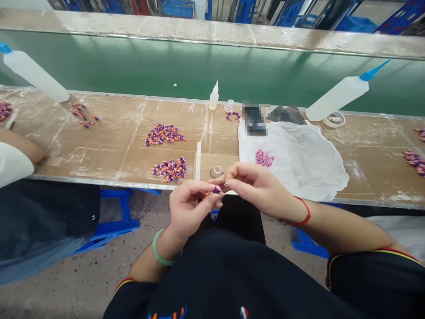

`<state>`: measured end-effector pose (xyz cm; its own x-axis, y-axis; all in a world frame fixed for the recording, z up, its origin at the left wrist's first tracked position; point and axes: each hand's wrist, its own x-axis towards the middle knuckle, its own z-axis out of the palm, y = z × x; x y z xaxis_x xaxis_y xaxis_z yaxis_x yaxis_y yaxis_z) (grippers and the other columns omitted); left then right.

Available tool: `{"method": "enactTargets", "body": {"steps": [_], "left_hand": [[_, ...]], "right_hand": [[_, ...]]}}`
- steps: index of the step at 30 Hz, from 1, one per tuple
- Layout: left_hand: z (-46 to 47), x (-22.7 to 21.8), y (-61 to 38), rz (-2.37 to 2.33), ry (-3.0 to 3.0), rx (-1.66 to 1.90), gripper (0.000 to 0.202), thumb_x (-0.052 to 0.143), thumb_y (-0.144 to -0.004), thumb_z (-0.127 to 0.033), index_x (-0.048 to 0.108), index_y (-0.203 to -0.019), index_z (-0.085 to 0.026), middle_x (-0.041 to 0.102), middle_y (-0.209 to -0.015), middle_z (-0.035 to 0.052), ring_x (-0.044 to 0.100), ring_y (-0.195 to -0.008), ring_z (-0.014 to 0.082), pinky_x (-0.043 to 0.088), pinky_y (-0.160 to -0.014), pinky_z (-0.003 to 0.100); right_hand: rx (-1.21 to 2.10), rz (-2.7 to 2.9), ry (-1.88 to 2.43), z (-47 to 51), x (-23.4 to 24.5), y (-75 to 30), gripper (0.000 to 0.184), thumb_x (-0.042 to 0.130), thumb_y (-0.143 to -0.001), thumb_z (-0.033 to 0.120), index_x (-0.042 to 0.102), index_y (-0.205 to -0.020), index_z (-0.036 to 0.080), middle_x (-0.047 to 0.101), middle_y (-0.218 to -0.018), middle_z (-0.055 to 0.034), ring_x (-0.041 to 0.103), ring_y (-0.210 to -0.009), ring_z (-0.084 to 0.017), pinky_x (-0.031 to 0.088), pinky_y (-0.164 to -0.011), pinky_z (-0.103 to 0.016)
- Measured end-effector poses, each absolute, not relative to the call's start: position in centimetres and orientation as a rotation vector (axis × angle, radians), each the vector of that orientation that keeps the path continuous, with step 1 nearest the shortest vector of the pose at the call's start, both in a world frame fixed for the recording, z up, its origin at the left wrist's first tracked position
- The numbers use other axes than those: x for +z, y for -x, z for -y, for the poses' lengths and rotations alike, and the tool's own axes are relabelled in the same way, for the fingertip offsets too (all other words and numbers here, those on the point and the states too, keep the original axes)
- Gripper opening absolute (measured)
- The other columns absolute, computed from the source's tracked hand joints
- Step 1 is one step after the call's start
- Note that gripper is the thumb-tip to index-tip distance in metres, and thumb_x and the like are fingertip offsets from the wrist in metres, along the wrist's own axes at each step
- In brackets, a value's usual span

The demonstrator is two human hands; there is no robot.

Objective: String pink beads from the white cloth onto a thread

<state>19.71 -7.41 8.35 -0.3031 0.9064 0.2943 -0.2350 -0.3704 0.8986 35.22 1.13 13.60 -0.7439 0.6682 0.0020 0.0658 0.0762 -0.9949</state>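
Between the thumb and fingers of my left hand is a small purple and orange figurine with a pink part. My right hand pinches close to it at the table's front edge; a tiny pale pink piece shows at its fingertips, too small to make out fully. Just behind the hands sits a small clear round dish. Two piles of purple and orange pieces, a near pile and a far pile, lie to the left. Small pink pieces are heaped on a white cloth at the right.
A small dropper bottle stands at the back. Large white bottles with blue tips lean at the left and right, the latter near a tape roll. A white strip lies near the dish. A co-worker's arm rests at the left.
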Motion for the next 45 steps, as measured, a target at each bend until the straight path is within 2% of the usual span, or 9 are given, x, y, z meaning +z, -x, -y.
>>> {"method": "enactTargets", "body": {"steps": [4,12,19,30,35,40,45], "left_hand": [[7.5,8.5,-20.1,-0.974,-1.127,1.856,0.009,0.079,-0.083,-0.016,0.072,-0.086,-0.020,0.079,-0.081,0.0001,0.073,-0.056,0.0107,0.055,-0.048,0.015],[7.7,8.6,-20.2,-1.018,-1.301,1.869,0.008,0.078,-0.085,-0.018,0.072,-0.088,-0.022,0.077,-0.077,-0.0006,0.073,-0.060,0.0123,0.060,-0.057,0.022],[7.7,8.7,-20.2,-1.072,-1.389,1.872,0.010,0.078,-0.084,-0.016,0.073,-0.089,-0.023,0.077,-0.078,-0.0012,0.072,-0.061,0.0121,0.062,-0.065,0.026],[7.7,9.0,-20.4,-1.120,-1.423,1.886,0.006,0.077,-0.086,-0.024,0.072,-0.084,-0.021,0.076,-0.074,-0.0001,0.071,-0.057,0.0119,0.062,-0.062,0.026],[7.8,9.0,-20.5,-1.132,-1.391,1.897,0.009,0.076,-0.087,-0.026,0.073,-0.082,-0.021,0.076,-0.072,0.0006,0.072,-0.059,0.0127,0.060,-0.058,0.024],[7.9,8.9,-20.7,-1.046,-1.315,1.922,0.004,0.077,-0.086,-0.020,0.074,-0.086,-0.022,0.077,-0.076,-0.0007,0.073,-0.060,0.0114,0.060,-0.059,0.022],[7.8,8.8,-20.6,-1.016,-1.293,1.888,0.005,0.077,-0.086,-0.018,0.073,-0.086,-0.021,0.077,-0.074,-0.0010,0.073,-0.059,0.0116,0.061,-0.060,0.022]], "right_hand": [[1.645,1.919,0.711,-0.6,14.3,-35.3,0.017,0.064,-0.090,0.028,0.058,-0.077,0.019,0.070,-0.072,-0.0005,0.065,-0.065,-0.013,0.054,-0.059,-0.022],[1.642,1.909,0.678,-0.2,14.9,-35.4,0.012,0.062,-0.088,0.021,0.059,-0.077,0.021,0.073,-0.074,-0.0008,0.070,-0.069,-0.015,0.058,-0.065,-0.025],[1.602,1.952,0.688,-0.1,15.2,-35.6,0.010,0.060,-0.084,0.016,0.060,-0.076,0.022,0.074,-0.075,-0.0010,0.073,-0.075,-0.018,0.058,-0.064,-0.026],[1.442,2.075,0.676,-0.2,15.6,-35.7,0.012,0.057,-0.081,0.014,0.060,-0.072,0.021,0.074,-0.075,-0.0015,0.072,-0.078,-0.019,0.058,-0.065,-0.026],[1.230,2.207,0.647,-0.3,15.8,-35.8,0.013,0.058,-0.083,0.016,0.060,-0.071,0.021,0.074,-0.077,-0.0011,0.068,-0.068,-0.015,0.053,-0.061,-0.024],[1.108,2.296,0.550,-0.4,15.8,-35.9,0.015,0.056,-0.087,0.015,0.059,-0.074,0.022,0.071,-0.072,0.0019,0.065,-0.064,-0.012,0.050,-0.059,-0.021],[0.998,2.332,0.517,-0.4,15.7,-35.9,0.016,0.056,-0.089,0.015,0.057,-0.074,0.021,0.074,-0.079,0.0007,0.064,-0.063,-0.011,0.048,-0.059,-0.022]]}}
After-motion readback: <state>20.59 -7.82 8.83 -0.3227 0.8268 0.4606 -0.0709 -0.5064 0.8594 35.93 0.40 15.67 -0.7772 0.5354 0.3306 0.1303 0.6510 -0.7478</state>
